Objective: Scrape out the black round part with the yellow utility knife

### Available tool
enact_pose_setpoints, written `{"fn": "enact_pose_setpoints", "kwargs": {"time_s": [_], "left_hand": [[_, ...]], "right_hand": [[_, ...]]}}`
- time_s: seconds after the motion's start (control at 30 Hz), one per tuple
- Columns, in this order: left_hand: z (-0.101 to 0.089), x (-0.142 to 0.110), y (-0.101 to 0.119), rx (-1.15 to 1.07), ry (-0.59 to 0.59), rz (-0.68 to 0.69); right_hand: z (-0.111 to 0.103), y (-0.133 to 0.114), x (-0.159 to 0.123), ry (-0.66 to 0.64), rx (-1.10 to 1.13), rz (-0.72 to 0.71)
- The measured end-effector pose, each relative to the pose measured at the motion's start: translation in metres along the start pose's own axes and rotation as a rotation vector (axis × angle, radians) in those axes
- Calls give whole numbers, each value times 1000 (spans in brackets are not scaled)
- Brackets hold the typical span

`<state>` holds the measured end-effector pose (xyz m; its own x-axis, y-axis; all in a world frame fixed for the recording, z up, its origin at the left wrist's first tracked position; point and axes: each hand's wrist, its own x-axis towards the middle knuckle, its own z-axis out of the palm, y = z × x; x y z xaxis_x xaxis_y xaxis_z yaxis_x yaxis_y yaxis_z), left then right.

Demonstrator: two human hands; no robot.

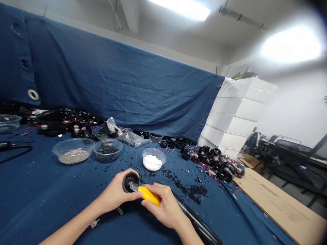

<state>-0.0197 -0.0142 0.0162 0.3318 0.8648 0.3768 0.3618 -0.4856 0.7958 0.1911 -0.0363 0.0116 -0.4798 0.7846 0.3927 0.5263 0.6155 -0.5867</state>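
My left hand [120,189] is closed around a round black plastic housing [127,180], its hollow side turned toward me. In my right hand [166,204] is a utility knife with a yellow handle [149,195]. The knife's blade [133,186] reaches into the housing's opening; whether its tip touches the inside is unclear. A glossy black tube [196,221] runs under my right wrist toward the bottom edge, and its upper end is hidden. Below my left wrist lie a small green circuit board [119,210] and a pale small part [94,223].
Clear bowls hold white pieces [152,160], dark screws [107,151] and small metallic parts [74,156]. Black bits [191,190] are scattered at right. Heaped black parts with red wires [217,163] lie farther right, more [63,122] back left. Cardboard [278,200] borders the blue cloth.
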Motion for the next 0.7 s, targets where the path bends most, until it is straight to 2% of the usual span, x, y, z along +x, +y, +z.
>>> {"fn": "enact_pose_setpoints", "kwargs": {"time_s": [0.7], "left_hand": [[0, -1, 6, 21, 11, 1]], "right_hand": [[0, -2, -1, 12, 37, -3]]}}
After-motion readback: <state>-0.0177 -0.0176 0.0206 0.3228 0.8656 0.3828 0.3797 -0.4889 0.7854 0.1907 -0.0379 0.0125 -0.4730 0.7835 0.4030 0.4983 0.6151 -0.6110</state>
